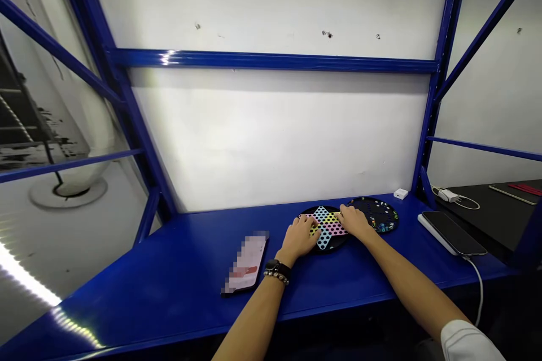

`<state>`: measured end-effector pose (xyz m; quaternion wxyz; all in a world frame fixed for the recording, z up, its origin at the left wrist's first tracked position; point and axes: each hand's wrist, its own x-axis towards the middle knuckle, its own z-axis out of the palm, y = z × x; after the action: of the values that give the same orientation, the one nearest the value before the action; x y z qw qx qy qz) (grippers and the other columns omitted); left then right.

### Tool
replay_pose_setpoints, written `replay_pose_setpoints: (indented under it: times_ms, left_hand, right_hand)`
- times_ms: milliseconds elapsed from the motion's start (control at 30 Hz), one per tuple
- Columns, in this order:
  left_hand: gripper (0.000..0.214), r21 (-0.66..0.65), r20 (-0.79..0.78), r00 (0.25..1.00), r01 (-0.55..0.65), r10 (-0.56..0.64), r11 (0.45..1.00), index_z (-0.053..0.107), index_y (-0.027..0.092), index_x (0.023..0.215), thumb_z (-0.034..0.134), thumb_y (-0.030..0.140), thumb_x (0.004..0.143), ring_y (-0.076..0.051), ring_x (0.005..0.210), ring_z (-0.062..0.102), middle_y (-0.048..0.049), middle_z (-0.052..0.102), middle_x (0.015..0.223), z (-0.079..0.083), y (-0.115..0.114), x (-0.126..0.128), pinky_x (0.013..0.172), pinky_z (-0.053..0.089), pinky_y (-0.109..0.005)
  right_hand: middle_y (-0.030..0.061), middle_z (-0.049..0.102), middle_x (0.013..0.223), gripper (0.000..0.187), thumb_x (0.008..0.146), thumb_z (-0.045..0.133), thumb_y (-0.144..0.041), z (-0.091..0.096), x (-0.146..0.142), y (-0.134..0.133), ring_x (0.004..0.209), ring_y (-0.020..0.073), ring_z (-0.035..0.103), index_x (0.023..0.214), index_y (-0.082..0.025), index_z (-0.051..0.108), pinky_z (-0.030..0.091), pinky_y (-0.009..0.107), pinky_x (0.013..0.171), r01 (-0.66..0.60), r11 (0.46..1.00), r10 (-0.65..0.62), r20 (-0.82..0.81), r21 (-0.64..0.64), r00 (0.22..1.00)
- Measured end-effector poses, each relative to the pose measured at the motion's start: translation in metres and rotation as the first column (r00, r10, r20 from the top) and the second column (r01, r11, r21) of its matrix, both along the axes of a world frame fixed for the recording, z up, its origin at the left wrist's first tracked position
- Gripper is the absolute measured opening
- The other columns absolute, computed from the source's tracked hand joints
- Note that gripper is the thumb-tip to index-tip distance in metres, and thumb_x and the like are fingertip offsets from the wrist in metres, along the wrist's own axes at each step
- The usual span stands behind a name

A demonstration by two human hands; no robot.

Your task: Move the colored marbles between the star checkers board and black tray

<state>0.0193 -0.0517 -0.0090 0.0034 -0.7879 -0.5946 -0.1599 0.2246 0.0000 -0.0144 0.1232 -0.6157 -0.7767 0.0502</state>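
A round black Chinese checkers board (324, 237) lies on the blue shelf, with a star panel of holes in light blue, pink and yellow. My left hand (300, 237) grips its left side, fingers bent over the star. A dark watch and a beaded bracelet are on that wrist. At the upper right side of the board, my right hand (353, 221) has its fingertips bent onto the yellow and pink part. My palms and fingers cover both side edges. Behind my right hand lies a round black tray (383, 215) with small coloured pieces along its rim.
A phone (246, 265) with a lit screen lies left of my left wrist. On the right, another phone (455, 232) rests on a white box with a white cable attached. A small white case (400, 194) stands at the back. Blue frame posts (427, 141) bound the shelf (178, 276).
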Motion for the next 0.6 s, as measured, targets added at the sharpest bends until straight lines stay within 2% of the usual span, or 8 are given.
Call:
replay_pose_setpoints:
  times_ms: [167,333,467,600]
  left_hand:
    - [0.025,0.01,-0.013,1.0,0.002,-0.002,1.0,0.061,0.024,0.107,0.05,0.04,0.091,-0.027,0.106,0.057,-0.008,0.061,0.117,0.0,0.0,0.0,0.085,0.045,-0.037]
    - [0.026,0.015,-0.02,1.0,0.006,-0.006,1.0,0.061,0.024,0.108,0.05,0.041,0.091,-0.027,0.105,0.057,-0.0078,0.061,0.116,-0.001,0.0,0.0,0.085,0.045,-0.037]
    - [0.026,0.012,-0.02,1.0,0.003,-0.002,1.0,0.061,0.023,0.108,0.05,0.041,0.091,-0.027,0.106,0.057,-0.0078,0.061,0.116,0.0,0.0,0.0,0.086,0.045,-0.037]
    - [0.027,0.006,-0.02,1.0,-0.003,0.003,1.0,0.061,0.023,0.108,0.05,0.041,0.091,-0.027,0.106,0.056,-0.008,0.061,0.117,0.001,-0.001,0.001,0.086,0.045,-0.037]
  right_hand:
    - [0.0169,0.067,0.114,0.031,0.1,0.044,-0.043,-0.002,-0.009,0.004,0.104,0.0285,0.066,0.116,-0.02,0.057,0.044,0.036,0.085,0.023,0.998,-0.026,0.037,0.064,0.999]
    - [0.0148,0.068,0.112,0.031,0.101,0.042,-0.043,-0.005,-0.01,0.006,0.098,0.0265,0.066,0.112,-0.019,0.058,0.043,0.033,0.08,0.012,0.996,-0.015,0.037,0.088,0.999]
    - [0.0079,0.067,0.103,0.03,0.101,0.04,-0.043,-0.007,-0.011,0.008,0.096,0.0213,0.062,0.096,-0.021,0.06,0.041,0.03,0.078,-0.034,0.994,0.042,-0.084,0.102,0.996]
    - [0.0064,0.064,0.098,0.031,0.101,0.039,-0.04,-0.011,-0.015,0.009,0.092,0.0188,0.059,0.09,-0.02,0.059,0.038,0.028,0.075,-0.101,0.988,0.119,-0.168,0.113,0.979]
